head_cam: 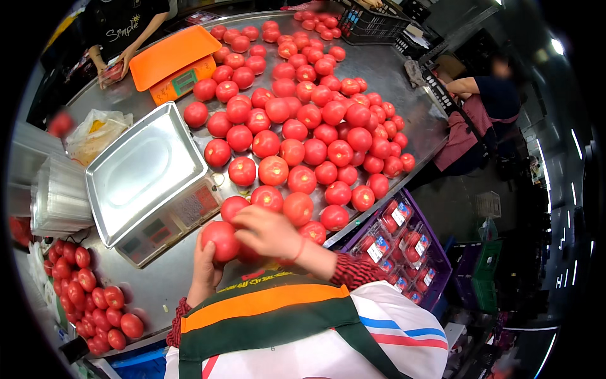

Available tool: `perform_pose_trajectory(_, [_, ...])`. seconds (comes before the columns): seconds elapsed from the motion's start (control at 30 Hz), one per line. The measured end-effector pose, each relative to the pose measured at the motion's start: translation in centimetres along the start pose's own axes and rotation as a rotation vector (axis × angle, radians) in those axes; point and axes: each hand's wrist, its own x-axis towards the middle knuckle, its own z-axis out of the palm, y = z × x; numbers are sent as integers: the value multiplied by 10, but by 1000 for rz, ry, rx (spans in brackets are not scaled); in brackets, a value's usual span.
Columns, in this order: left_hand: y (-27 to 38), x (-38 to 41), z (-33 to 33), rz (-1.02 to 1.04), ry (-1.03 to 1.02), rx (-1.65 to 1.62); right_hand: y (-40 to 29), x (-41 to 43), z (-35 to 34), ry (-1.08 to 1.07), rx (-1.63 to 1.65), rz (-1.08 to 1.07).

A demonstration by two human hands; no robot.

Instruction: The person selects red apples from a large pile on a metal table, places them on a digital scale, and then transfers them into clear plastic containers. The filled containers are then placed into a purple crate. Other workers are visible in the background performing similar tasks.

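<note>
My left hand holds a large red tomato above the near edge of the metal table. Close to its right, my right hand reaches over more tomatoes with its fingers bent. Its fingertips lie beside the held tomato and partly cover the fruit below, so I cannot tell whether it grips one. A large spread of loose tomatoes covers the middle of the table beyond both hands. A scale with a bare steel pan stands to the left of them.
An orange scale stands farther back, near a co-worker's hands. Stacked clear plastic containers and smaller tomatoes are at left. A purple crate holding packed tomatoes adjoins the right table edge. Another person sits beyond.
</note>
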Motion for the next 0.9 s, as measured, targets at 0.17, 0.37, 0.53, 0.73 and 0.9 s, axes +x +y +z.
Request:
perform_pose_trajectory(0.17, [67,34,-46,386,14,313,19,-24,-69,108,-652,266])
perform_pose_trajectory(0.37, [140,99,-72,607,370,1077,45,-49,-41,75,-577,435])
perform_pose_trajectory(0.53, [135,111,-65,735,403,1190,52,-54,-39,156,-549,418])
perform_pose_trajectory(0.73, [128,123,-88,831,386,974,54,-58,-33,221,-539,343])
perform_pose_trajectory(0.9, [122,124,-81,837,422,1032,55,-59,-37,239,-499,366])
